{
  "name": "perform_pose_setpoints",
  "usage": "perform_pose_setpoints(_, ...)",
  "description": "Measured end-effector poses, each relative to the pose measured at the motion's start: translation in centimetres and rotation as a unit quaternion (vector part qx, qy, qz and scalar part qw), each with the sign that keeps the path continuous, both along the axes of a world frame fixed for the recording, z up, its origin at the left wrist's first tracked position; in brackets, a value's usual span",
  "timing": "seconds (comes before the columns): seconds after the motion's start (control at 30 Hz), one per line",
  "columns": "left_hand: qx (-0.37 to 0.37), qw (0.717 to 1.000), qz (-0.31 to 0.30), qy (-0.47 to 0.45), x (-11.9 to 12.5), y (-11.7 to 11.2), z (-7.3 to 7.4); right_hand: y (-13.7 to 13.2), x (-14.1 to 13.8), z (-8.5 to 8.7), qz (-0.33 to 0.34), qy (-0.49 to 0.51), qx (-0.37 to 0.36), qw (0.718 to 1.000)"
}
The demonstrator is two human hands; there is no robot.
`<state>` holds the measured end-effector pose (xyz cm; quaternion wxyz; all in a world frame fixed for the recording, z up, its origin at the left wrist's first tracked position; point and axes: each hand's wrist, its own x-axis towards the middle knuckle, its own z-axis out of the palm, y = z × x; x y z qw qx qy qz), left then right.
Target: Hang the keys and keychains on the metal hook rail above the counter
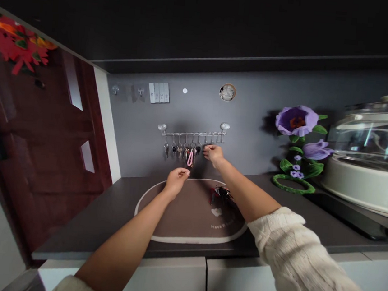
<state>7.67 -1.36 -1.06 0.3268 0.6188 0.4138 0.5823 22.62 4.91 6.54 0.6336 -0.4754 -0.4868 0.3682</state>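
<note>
Nearest: cream knitted sleeve on right arm, above white cabinet fronts. Next, dark desk, bearing brown mat with pale border and partly legible white lettering. Toward right rear of mat, beside right forearm: dark metallic bunch with red part, too small to make out fully. Right of mat, on desk: flat black slab and, farther back, pale appliance with clear upper part.

Above mat: left hand, grip narrow, fingertips drawn together just below pink strap; cannot tell if holding anything. Higher and farther right: right hand, grip likewise narrow, fingers bent, close beneath hooks of rail; cannot tell if holding anything.

Beyond hands: clear hook rail, mounted on grey wall. Hanging side by side from its left and middle hooks: several sets of keys, with pink strap among them, left of right hand. Right of rail, before wall: purple artificial flowers, upright above green ring base.
</note>
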Motion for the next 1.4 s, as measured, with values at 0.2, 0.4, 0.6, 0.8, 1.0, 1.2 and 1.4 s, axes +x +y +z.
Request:
perform_pose_setpoints(0.2,-0.066,0.997,-0.018,0.027,0.2,-0.6,0.5,-3.4,2.6,-0.3,0.082,-0.068,-0.007,0.994)
perform_pose_setpoints(0.4,-0.103,0.991,-0.041,0.072,1.5,-1.6,1.8,-6.7,4.9,-2.2,0.118,-0.153,-0.013,0.981)
perform_pose_setpoints(0.6,-0.129,0.987,-0.046,0.086,3.8,-1.9,1.9,-7.9,6.0,-4.6,0.125,-0.206,-0.015,0.970)
perform_pose_setpoints(0.8,-0.153,0.985,-0.041,0.069,6.0,-1.8,0.9,-8.0,6.8,-6.4,0.127,-0.227,-0.018,0.966)
perform_pose_setpoints(1.0,-0.123,0.990,-0.061,0.038,6.8,-1.8,-0.4,-8.1,7.9,-6.6,0.168,-0.256,-0.029,0.951)
perform_pose_setpoints(1.2,-0.085,0.990,-0.098,0.051,6.5,-1.0,-1.3,-8.6,7.9,-6.2,0.186,-0.270,-0.034,0.944)
perform_pose_setpoints(1.4,-0.049,0.992,-0.079,0.084,6.7,-0.3,-1.8,-8.4,7.4,-6.5,0.149,-0.289,-0.030,0.945)
